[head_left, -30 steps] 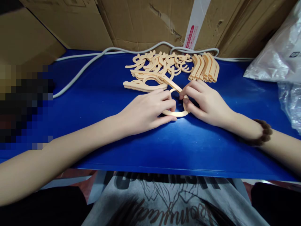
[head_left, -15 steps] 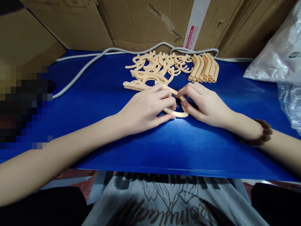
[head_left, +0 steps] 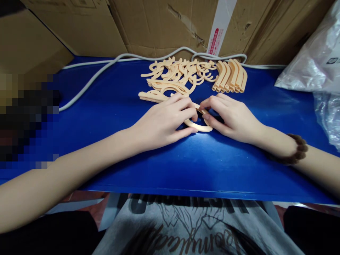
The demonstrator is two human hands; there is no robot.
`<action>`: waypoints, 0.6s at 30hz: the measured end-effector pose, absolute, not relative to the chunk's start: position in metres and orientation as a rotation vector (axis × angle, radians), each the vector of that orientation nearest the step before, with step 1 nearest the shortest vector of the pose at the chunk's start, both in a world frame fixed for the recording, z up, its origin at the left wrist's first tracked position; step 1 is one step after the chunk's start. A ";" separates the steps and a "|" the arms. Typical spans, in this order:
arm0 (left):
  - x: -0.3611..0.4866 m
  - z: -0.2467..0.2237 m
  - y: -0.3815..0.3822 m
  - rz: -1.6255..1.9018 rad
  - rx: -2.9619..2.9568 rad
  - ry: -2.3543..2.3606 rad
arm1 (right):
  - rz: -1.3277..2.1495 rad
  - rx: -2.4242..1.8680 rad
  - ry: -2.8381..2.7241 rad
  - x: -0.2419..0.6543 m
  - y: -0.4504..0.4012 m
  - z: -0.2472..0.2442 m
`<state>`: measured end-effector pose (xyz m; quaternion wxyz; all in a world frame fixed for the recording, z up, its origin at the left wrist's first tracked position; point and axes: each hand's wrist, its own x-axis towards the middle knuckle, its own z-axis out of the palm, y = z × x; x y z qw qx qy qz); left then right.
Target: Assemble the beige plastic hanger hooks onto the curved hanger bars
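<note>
Between my two hands is a beige plastic folding hanger [head_left: 199, 127], its curved pieces forming a loop just above or on the blue table. My left hand [head_left: 170, 122] closes on its left side, thumb at the lower curve and fingers bent over the upper piece. On the other side my right hand [head_left: 231, 118] pinches the upper right part between thumb and fingers. The join under the fingers is partly hidden. Just behind my left hand lie flat, folded hanger pieces [head_left: 151, 96], stacked together.
Behind the hands, a heap of loose curved hanger parts [head_left: 180, 69] lies beside a neat row of curved arms [head_left: 231, 76]. A grey cable [head_left: 98, 74] runs along the back before cardboard boxes [head_left: 159, 28]. Clear plastic bags [head_left: 305, 67] sit at the right of the blue table [head_left: 212, 170].
The fingers of both hands have shifted very slightly on the hanger. Otherwise the scene looks the same.
</note>
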<state>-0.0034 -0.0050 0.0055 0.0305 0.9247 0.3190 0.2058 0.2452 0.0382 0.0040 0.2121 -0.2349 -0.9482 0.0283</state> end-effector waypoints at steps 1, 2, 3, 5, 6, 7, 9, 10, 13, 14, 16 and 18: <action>-0.003 0.006 -0.005 0.631 2.851 0.982 | 0.085 -0.659 -2.635 0.245 0.038 0.004; -0.003 0.006 -0.005 0.626 2.852 0.982 | 0.088 -0.660 -2.635 0.245 0.038 0.004; -0.003 0.006 -0.005 0.620 2.854 0.981 | 0.086 -0.658 -2.635 0.245 0.038 0.004; -0.003 0.007 -0.005 0.614 2.862 0.975 | 0.071 -0.642 -2.635 0.245 0.038 0.004; -0.003 0.007 -0.005 0.613 2.866 0.972 | 0.063 -0.636 -2.636 0.244 0.038 0.004; -0.003 0.007 -0.005 0.611 2.867 0.970 | 0.056 -0.632 -2.638 0.244 0.038 0.004; -0.003 0.008 -0.005 0.605 2.868 0.969 | 0.047 -0.634 -2.646 0.244 0.038 0.004; -0.003 0.008 -0.005 0.601 2.867 0.972 | 0.046 -0.638 -2.654 0.243 0.038 0.004; -0.003 0.008 -0.006 0.593 2.863 0.977 | 0.043 -0.642 -2.682 0.244 0.038 0.004; -0.003 0.008 -0.006 0.593 2.863 0.976 | 0.040 -0.639 -2.690 0.244 0.038 0.004; -0.003 0.008 -0.006 0.592 2.866 0.973 | 0.026 -0.623 -2.697 0.244 0.038 0.004; -0.003 0.008 -0.006 0.591 2.869 0.971 | 0.009 -0.607 -2.695 0.244 0.039 0.004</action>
